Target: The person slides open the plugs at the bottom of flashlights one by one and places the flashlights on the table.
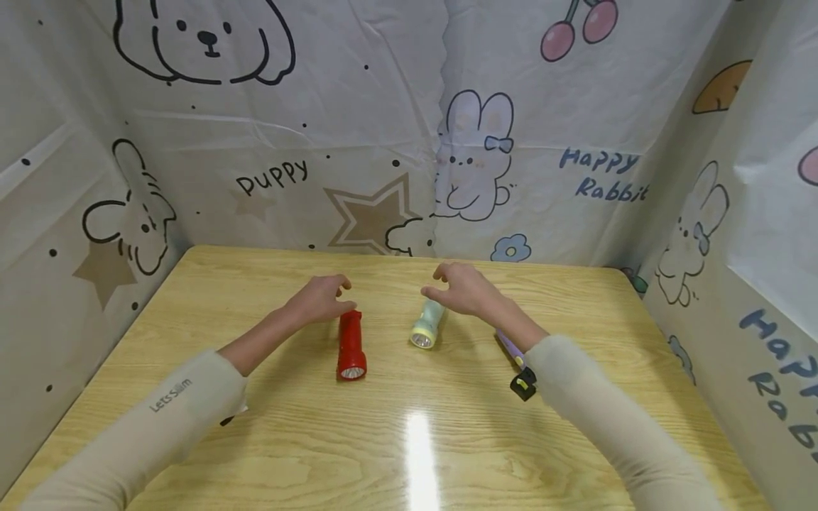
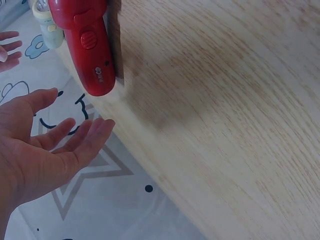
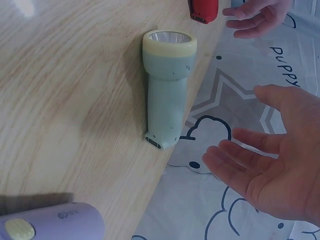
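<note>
A red flashlight (image 1: 351, 345) lies on the table with its lens toward the front. My left hand (image 1: 319, 298) hovers by its tail end, fingers loosely bent and nothing in them. To the right lies a pale green flashlight (image 3: 167, 100) with a yellow rim around its lens. Above its tail end is my right hand (image 1: 465, 287), which overlaps it in the head view. The right wrist view shows that palm bare, with fingers spread apart from the flashlight. A purple object (image 3: 55, 222) with a yellow button lies under the right forearm, partly hidden by the sleeve.
The wooden table (image 1: 307, 447) is enclosed by white cloth (image 1: 358, 113) printed with cartoon animals. At the purple object's front end is a black piece (image 1: 523, 384). A small dark tip (image 1: 226, 421) shows beside the left sleeve.
</note>
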### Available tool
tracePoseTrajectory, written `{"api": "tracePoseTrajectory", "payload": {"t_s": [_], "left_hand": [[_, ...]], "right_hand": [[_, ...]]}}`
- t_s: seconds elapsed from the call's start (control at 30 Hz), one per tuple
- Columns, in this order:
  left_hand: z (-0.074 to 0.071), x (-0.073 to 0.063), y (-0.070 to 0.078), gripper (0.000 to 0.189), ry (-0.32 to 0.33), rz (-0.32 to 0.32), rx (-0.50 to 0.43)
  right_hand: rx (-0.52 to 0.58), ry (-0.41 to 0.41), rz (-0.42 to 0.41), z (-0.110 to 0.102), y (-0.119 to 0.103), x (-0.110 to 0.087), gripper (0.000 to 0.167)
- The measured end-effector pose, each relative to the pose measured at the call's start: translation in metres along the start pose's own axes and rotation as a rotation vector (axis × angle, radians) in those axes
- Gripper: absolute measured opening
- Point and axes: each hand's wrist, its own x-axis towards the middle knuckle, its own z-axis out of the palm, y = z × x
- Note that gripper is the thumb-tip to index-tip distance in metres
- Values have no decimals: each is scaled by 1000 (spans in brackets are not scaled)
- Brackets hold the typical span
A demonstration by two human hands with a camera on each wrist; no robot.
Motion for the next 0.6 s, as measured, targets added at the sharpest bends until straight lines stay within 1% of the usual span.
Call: {"api": "tracePoseTrajectory", "payload": {"t_s": [0.2, 0.43, 0.6], "left_hand": [[2, 1, -2, 47, 4, 10, -1], [6, 4, -2, 54, 4, -13, -14], [6, 5, -2, 54, 10, -3, 5]], "right_hand": [[3, -7, 4, 4, -2, 2, 53], [2, 0, -9, 7, -6, 3, 51], [-12, 0, -26, 9, -11, 5, 51]]}}
